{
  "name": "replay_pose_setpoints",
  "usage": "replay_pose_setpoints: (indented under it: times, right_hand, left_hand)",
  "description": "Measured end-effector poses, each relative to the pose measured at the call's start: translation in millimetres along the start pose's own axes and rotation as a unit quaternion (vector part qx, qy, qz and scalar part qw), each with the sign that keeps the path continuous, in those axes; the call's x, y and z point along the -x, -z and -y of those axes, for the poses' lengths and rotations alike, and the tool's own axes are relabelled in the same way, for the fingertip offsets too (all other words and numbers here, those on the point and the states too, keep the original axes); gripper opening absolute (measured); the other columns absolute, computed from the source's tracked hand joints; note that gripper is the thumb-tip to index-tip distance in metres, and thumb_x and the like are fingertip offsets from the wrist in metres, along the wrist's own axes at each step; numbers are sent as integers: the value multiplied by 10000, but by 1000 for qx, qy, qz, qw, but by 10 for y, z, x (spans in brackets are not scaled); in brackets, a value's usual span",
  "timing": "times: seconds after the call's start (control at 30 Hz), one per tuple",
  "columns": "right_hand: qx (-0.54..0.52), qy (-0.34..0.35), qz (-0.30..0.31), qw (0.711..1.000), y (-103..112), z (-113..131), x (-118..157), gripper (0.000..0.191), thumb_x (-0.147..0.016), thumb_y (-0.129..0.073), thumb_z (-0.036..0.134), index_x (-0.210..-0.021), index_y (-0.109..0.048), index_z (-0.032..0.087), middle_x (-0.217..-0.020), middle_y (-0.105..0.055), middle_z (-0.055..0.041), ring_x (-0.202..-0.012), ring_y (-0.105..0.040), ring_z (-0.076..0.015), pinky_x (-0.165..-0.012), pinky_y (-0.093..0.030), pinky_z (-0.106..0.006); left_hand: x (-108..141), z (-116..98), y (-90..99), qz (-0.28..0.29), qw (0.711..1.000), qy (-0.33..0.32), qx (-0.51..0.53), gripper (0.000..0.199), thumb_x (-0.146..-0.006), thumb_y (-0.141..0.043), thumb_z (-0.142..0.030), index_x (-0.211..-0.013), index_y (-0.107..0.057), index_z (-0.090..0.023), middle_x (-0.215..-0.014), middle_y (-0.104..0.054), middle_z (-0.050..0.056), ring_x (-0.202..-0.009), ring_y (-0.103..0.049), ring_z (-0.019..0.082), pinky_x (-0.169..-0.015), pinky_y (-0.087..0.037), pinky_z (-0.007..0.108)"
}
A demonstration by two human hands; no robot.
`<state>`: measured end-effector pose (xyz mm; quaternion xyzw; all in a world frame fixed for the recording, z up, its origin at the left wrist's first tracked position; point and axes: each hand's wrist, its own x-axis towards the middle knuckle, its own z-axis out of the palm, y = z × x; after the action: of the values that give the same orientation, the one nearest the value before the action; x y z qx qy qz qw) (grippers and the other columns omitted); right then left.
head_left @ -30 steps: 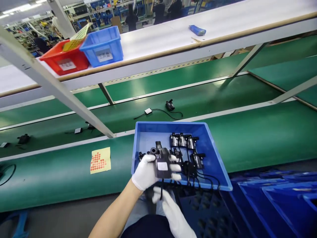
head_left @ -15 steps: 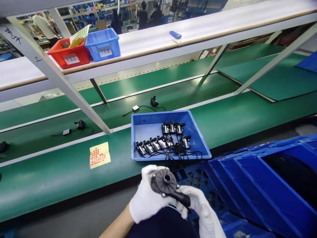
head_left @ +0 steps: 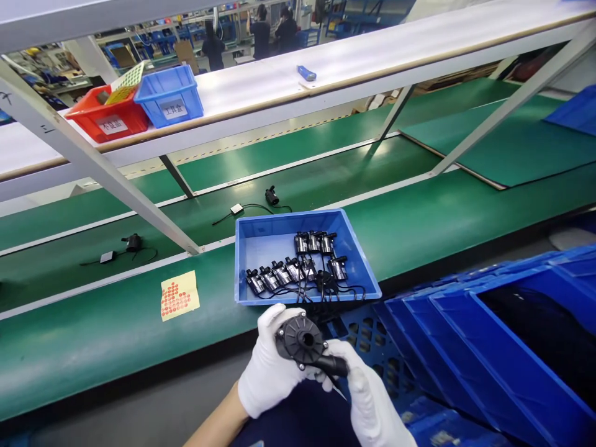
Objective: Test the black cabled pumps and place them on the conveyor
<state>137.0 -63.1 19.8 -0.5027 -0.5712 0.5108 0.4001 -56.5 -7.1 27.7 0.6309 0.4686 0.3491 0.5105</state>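
A round black pump (head_left: 300, 338) with a hole in its face is held up in front of me, near the bin's front edge. My left hand (head_left: 270, 366), in a white glove, grips its left side. Around the outlet pipe at its lower right are the gloved fingers of my right hand (head_left: 365, 391). Beyond them, a blue bin (head_left: 267, 233) holds several small black pumps (head_left: 280, 273) with tangled cables. Left of the bin lies a yellow sheet (head_left: 179, 295) with red round stickers.
Two pumps with cables lie on the dark green belt (head_left: 186, 226) behind. A white shelf carries a red bin (head_left: 109, 118), a light blue bin (head_left: 170, 96) and a blue cutter (head_left: 306, 73). Stacked blue bins (head_left: 488, 347) stand at right. Several people are far behind.
The view has shifted, so bins and shelf appear further left. The two pumps on the belt have also moved left in view. Both hands still hold the round pump, its face slightly turned.
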Motion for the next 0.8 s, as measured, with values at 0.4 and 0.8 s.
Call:
replay_pose_setpoints:
  times: [0.4,0.8]
  right_hand:
    - [-20,-14,31,999,75,-77,4,576,-1099,-188,593,-1249,-639,268,-917,-645,-73,-752,-593,-206,-725,-501,-308]
    - [-75,-25,3,997,-92,-97,-35,550,-1113,-206,569,-1191,-657,264,-873,-619,-47,-716,-577,-190,-704,-483,-298]
  left_hand:
    - [-52,7,35,25,988,71,136,1000,-694,-919,-354,-1386,-209,-226,-1445,-513,194,-1312,-586,284,-1190,-401,436]
    - [18,30,67,10,993,58,102,939,-781,-879,-452,-1403,-212,-228,-1452,-518,189,-1296,-608,260,-1166,-437,428]
